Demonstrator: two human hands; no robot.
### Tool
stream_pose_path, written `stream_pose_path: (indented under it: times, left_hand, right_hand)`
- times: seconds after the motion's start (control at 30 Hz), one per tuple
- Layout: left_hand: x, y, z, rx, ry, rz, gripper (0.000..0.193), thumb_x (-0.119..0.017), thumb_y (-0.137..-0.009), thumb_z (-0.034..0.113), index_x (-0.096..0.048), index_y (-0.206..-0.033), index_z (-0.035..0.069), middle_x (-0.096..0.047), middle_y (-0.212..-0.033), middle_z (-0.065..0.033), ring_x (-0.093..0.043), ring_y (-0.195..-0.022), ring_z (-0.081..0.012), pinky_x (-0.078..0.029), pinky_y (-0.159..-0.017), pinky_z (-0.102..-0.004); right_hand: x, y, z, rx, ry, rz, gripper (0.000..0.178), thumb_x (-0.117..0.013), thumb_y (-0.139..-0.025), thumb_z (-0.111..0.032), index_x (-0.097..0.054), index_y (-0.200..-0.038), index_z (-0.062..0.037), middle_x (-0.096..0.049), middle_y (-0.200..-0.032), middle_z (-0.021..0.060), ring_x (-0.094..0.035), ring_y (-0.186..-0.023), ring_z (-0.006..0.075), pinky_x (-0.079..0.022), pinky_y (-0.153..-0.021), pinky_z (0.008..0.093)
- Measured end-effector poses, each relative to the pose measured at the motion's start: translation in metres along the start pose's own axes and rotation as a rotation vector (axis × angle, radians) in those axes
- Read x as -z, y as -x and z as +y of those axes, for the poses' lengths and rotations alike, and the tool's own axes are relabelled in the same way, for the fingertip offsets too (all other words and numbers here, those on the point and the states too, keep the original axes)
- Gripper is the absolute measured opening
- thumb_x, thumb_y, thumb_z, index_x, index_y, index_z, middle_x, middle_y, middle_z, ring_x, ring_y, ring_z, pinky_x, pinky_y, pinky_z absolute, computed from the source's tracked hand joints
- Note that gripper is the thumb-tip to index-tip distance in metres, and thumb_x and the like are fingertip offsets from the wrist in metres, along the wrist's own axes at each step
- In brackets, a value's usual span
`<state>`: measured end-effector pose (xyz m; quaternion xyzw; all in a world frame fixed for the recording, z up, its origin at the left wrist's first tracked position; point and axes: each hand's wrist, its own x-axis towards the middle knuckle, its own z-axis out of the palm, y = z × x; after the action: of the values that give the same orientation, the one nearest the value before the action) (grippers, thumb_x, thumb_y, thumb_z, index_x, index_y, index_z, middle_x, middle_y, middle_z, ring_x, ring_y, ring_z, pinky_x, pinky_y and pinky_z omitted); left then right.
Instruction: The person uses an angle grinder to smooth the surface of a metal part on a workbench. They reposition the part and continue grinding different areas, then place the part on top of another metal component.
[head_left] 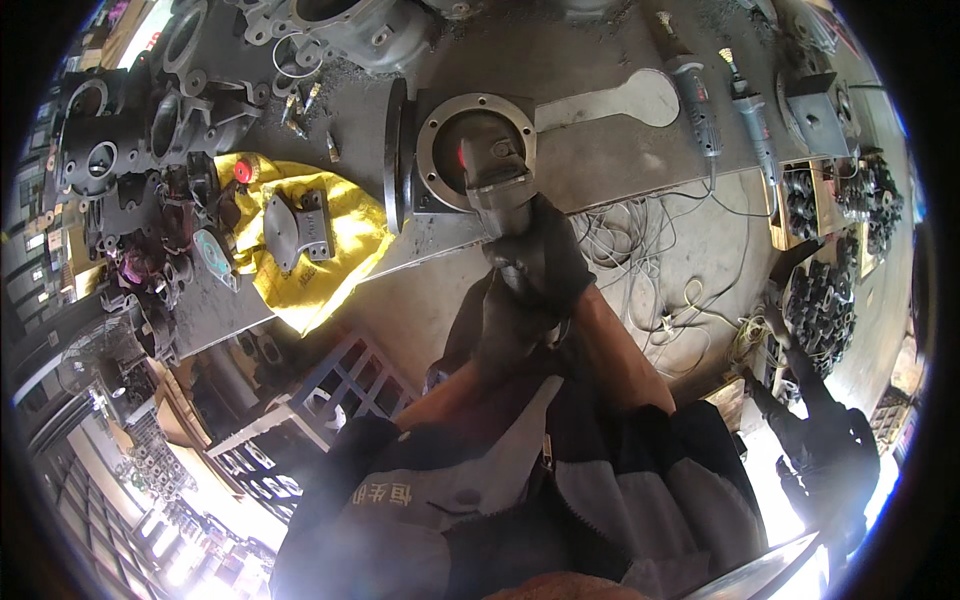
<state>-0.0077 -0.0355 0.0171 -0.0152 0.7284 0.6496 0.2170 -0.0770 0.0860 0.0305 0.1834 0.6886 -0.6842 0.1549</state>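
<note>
Grinding end of the grey handheld power grinder (497,170) sits inside the bore of the square-flanged grey cast valve body (440,150); contact point hidden. Right hand (548,255) and left hand (505,335), both in dark gloves, overlap; individual fingers unreadable. Small dark castings at right edge (820,300) too blurred to identify.

A crumpled yellow sack (318,262) carrying a dark cast bracket (296,228) lies on the grey steel workbench (600,150), with two grey corded die grinders (697,95) near its far right edge, dark cast housings (130,140) heaped at the left, and tangled pale cables (650,270) on the floor.
</note>
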Motion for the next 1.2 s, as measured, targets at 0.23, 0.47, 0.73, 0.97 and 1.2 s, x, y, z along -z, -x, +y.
stream_pose_path:
  times: [0.23, 0.47, 0.73, 0.97, 1.2]
  left_hand:
    - [-0.009, 0.002, -0.009, 0.102, 0.045, -0.009, 0.061, -0.085, -0.068, 0.014, -0.054, -0.118, 0.000, -0.069, -0.102, -0.0098, -0.068, -0.087, -0.0178, -0.057, -0.072, -0.0343]
    - [-0.050, 0.004, -0.017, 0.059, -0.094, 0.173, 0.070, -0.087, -0.068, 0.017, -0.051, -0.125, 0.002, -0.068, -0.105, -0.0104, -0.068, -0.094, -0.0196, -0.056, -0.081, -0.0357]
    - [-0.073, 0.001, 0.016, 0.119, 0.175, 0.267, 0.053, -0.081, -0.077, 0.011, -0.054, -0.121, 0.002, -0.067, -0.110, -0.0095, -0.066, -0.102, -0.0184, -0.054, -0.084, -0.0338]
    - [-0.086, -0.011, 0.019, 0.084, 0.357, 0.294, 0.050, -0.079, -0.078, 0.007, -0.054, -0.120, 0.002, -0.065, -0.109, -0.0075, -0.065, -0.101, -0.0177, -0.053, -0.084, -0.0336]
    - [-0.086, -0.009, 0.017, 0.151, 0.343, 0.267, 0.053, -0.080, -0.077, 0.007, -0.053, -0.121, 0.001, -0.063, -0.109, -0.0057, -0.063, -0.100, -0.0168, -0.052, -0.084, -0.0336]
  right_hand:
    - [0.006, 0.002, 0.010, 0.069, 0.151, 0.064, 0.068, -0.082, -0.062, -0.022, -0.055, -0.117, 0.0071, -0.071, -0.100, 0.0222, -0.071, -0.093, 0.0328, -0.057, -0.081, 0.0408]
    - [0.033, 0.001, 0.003, 0.038, 0.003, -0.069, 0.066, -0.085, -0.062, -0.022, -0.055, -0.115, 0.0048, -0.070, -0.098, 0.0224, -0.071, -0.091, 0.0364, -0.057, -0.081, 0.0426]
    - [0.045, -0.010, -0.016, -0.008, 0.236, -0.227, 0.064, -0.084, -0.063, -0.020, -0.055, -0.115, 0.0050, -0.071, -0.100, 0.0236, -0.071, -0.094, 0.0384, -0.057, -0.083, 0.0425]
    - [0.053, -0.019, -0.025, -0.063, 0.265, -0.287, 0.066, -0.084, -0.064, -0.020, -0.055, -0.117, 0.0055, -0.070, -0.105, 0.0249, -0.070, -0.098, 0.0377, -0.056, -0.087, 0.0417]
    - [0.052, -0.022, -0.025, -0.069, 0.328, -0.295, 0.069, -0.084, -0.063, -0.024, -0.054, -0.118, 0.0047, -0.070, -0.104, 0.0235, -0.070, -0.098, 0.0388, -0.056, -0.087, 0.0427]
